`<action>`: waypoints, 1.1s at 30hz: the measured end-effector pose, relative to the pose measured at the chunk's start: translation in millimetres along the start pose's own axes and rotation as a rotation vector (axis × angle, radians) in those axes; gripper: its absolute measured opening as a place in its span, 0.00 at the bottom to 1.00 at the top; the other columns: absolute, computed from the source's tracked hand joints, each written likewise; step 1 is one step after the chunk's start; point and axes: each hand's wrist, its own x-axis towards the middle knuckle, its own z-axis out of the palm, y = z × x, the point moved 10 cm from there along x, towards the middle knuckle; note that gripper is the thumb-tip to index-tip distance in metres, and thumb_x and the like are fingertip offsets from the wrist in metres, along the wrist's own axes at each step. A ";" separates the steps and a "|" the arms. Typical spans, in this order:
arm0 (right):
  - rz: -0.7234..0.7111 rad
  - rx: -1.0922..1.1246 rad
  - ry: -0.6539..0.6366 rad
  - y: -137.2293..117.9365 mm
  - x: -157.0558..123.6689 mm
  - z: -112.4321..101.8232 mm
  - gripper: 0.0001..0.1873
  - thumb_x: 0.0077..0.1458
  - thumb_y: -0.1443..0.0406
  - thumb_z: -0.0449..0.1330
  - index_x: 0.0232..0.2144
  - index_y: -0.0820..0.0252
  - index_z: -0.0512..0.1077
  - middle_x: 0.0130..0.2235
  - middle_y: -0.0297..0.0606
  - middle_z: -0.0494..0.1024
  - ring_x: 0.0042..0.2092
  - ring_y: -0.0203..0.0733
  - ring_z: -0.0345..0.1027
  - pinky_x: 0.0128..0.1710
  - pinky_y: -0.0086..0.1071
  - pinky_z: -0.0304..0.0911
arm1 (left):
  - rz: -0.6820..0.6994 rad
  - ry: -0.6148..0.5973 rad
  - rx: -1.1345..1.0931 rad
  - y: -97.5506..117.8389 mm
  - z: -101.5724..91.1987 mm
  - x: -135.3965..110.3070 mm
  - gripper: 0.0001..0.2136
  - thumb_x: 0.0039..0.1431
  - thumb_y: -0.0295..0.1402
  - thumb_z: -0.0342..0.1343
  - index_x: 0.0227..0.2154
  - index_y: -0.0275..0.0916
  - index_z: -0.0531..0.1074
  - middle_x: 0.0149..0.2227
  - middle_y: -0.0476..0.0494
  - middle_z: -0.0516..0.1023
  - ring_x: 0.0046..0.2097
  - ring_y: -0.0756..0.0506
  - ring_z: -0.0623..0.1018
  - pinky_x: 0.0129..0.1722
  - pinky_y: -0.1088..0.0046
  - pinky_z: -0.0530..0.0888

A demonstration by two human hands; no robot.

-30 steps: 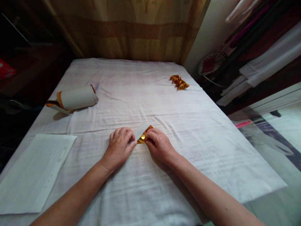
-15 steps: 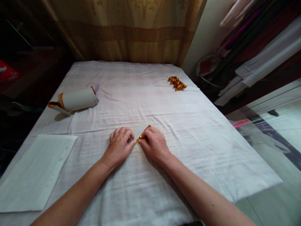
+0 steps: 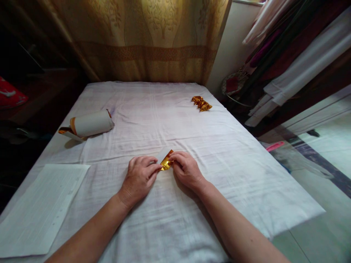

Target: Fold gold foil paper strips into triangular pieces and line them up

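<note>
A small piece of gold foil paper (image 3: 166, 162), white on its back, lies partly folded on the white cloth between my hands. My left hand (image 3: 140, 176) grips its lower left corner, thumb pressed on the foil's edge and the other fingers curled. On the opposite side my right hand (image 3: 187, 168) pinches the paper's right edge between thumb and fingertips. A shiny gold face shows between the hands, and a white strip sticks out behind it. My fingers hide parts of both edges.
Several folded gold foil pieces (image 3: 202, 103) sit in a row at the back right. A roll of white-backed gold paper (image 3: 92, 123) lies at the left, with a white sheet (image 3: 41, 208) nearer me. Behind the table hangs a curtain (image 3: 137, 47); clothes (image 3: 296, 69) hang at right.
My right hand has shifted slightly right, exposing more of the gold face. The left thumb now lies across the foil's lower corner. The camera view has tilted up a little.
</note>
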 end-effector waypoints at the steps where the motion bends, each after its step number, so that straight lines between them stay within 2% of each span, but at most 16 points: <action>1: -0.012 -0.030 -0.007 2.7 0.0 -2.5 0.16 0.53 0.77 0.54 0.36 0.55 0.75 0.43 0.39 0.80 0.47 0.44 0.72 0.49 0.39 0.66 | 0.031 0.001 0.008 4.3 -0.7 0.6 0.09 0.63 0.29 0.56 0.43 0.46 0.78 0.47 0.46 0.80 0.51 0.41 0.74 0.54 0.56 0.62; 6: -0.040 -0.079 -0.084 10.8 1.1 -5.6 0.18 0.51 0.77 0.56 0.40 0.54 0.76 0.47 0.38 0.80 0.49 0.44 0.72 0.51 0.41 0.66 | 0.116 0.011 0.063 14.6 -2.2 5.7 0.06 0.64 0.35 0.58 0.42 0.44 0.76 0.43 0.49 0.83 0.49 0.41 0.75 0.54 0.57 0.61; 12: -0.073 -0.106 -0.118 3.4 1.7 -2.7 0.17 0.53 0.75 0.56 0.41 0.55 0.76 0.48 0.39 0.80 0.50 0.44 0.71 0.52 0.42 0.65 | 0.179 0.011 0.181 19.0 -1.1 10.1 0.07 0.64 0.35 0.58 0.44 0.45 0.76 0.39 0.51 0.83 0.44 0.43 0.76 0.51 0.59 0.62; 19: -0.086 -0.154 -0.145 4.3 -0.3 1.2 0.21 0.51 0.75 0.57 0.47 0.55 0.76 0.51 0.41 0.78 0.52 0.46 0.69 0.53 0.43 0.64 | 0.257 0.028 0.229 18.8 -4.4 9.1 0.08 0.69 0.30 0.50 0.39 0.41 0.75 0.36 0.49 0.82 0.40 0.45 0.77 0.50 0.62 0.65; 22: -0.130 -0.213 -0.125 2.1 -0.2 1.7 0.16 0.56 0.72 0.59 0.46 0.55 0.77 0.51 0.42 0.77 0.51 0.47 0.69 0.51 0.42 0.64 | 0.265 0.028 0.233 13.5 -4.5 7.4 0.09 0.68 0.28 0.50 0.38 0.41 0.75 0.35 0.48 0.82 0.41 0.45 0.78 0.50 0.63 0.66; 25: -0.169 -0.287 -0.100 -5.0 1.8 0.7 0.08 0.61 0.67 0.61 0.41 0.52 0.78 0.48 0.39 0.79 0.49 0.45 0.70 0.46 0.39 0.63 | 0.285 0.059 0.275 9.4 -8.0 5.1 0.08 0.67 0.27 0.51 0.41 0.41 0.76 0.39 0.47 0.83 0.46 0.42 0.77 0.51 0.60 0.66; 28: -0.226 -0.302 -0.141 -20.8 1.9 6.9 0.06 0.63 0.65 0.60 0.38 0.53 0.78 0.45 0.37 0.81 0.47 0.43 0.70 0.45 0.38 0.61 | 0.266 0.105 0.330 4.0 -16.0 3.4 0.08 0.65 0.27 0.53 0.41 0.41 0.77 0.46 0.43 0.82 0.50 0.38 0.75 0.52 0.57 0.67; 31: -0.295 -0.320 -0.259 -38.6 -2.6 23.6 0.08 0.65 0.66 0.57 0.38 0.56 0.77 0.40 0.37 0.82 0.41 0.40 0.70 0.42 0.37 0.60 | 0.231 0.071 0.317 0.8 -18.7 0.8 0.07 0.64 0.29 0.54 0.39 0.40 0.77 0.44 0.41 0.81 0.48 0.38 0.75 0.49 0.58 0.69; 33: -0.312 -0.347 -0.295 -45.2 -5.0 30.5 0.08 0.65 0.66 0.57 0.38 0.57 0.77 0.38 0.36 0.81 0.38 0.40 0.70 0.39 0.36 0.58 | 0.181 0.020 0.274 -1.0 -16.9 -1.2 0.08 0.64 0.29 0.53 0.40 0.39 0.77 0.42 0.41 0.81 0.45 0.40 0.76 0.47 0.59 0.70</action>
